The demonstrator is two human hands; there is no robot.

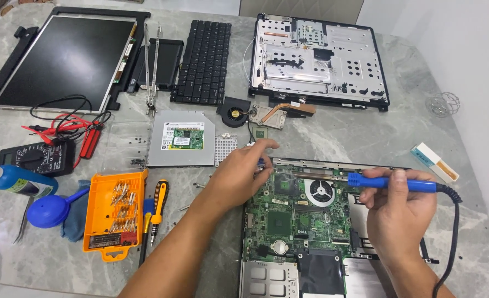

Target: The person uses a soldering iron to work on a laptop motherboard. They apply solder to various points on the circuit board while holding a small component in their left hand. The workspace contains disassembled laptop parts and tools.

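On the marble table (332,138), nearest: green circuit board (297,212) in an opened laptop.
Right hand (396,212) gripping a blue soldering iron (390,183) above the board; left hand (239,174) pinched narrow at the board's upper left corner; beyond, orange screwdriver case (115,212), disc drive (181,138), keyboard (202,62).

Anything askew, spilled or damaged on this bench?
Nothing looks spilled or broken. The laptop is simply stripped: screen panel, keyboard and chassis lie laid out apart. The right hand holds a blue soldering iron over the motherboard.
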